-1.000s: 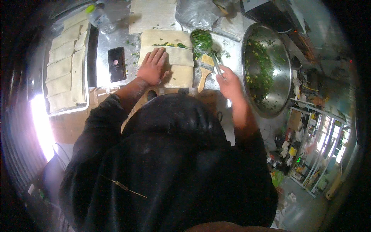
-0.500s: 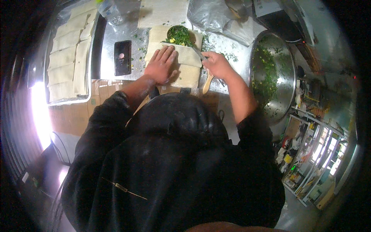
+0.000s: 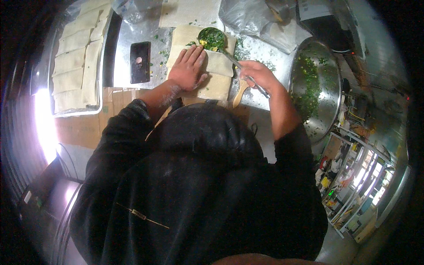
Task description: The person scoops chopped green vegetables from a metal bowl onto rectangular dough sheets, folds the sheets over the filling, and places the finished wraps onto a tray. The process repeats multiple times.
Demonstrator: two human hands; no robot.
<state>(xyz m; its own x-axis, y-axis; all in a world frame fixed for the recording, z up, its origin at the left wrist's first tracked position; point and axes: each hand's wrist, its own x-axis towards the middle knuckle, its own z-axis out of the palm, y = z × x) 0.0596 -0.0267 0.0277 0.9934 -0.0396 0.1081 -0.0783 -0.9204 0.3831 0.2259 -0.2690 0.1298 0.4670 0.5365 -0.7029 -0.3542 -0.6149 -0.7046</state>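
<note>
My left hand (image 3: 189, 71) lies flat with its fingers outstretched on a folded flap of pale dough sheet (image 3: 219, 63). In my right hand (image 3: 260, 76) is the long metal handle of a ladle (image 3: 232, 58). The ladle's round bowl rests over the far part of the dough and holds chopped greens with yellow bits (image 3: 213, 40). A few greens lie on the dough beside my left fingertips. Just below my right hand, a wooden-handled tool (image 3: 239, 95) lies by the dough's right edge; its other end is hard to make out.
A tray (image 3: 102, 84) of flat dough pieces stands at the left, with a dark phone (image 3: 140, 62) nearer the middle. To the right is a large steel bowl (image 3: 325, 115) with chopped greens. Plastic sheeting (image 3: 243, 20) and another dough sheet (image 3: 187, 14) lie at the back.
My right hand and the ladle have shifted slightly right, and more of the handle now shows below the hand. My left hand stays flat on the dough.
</note>
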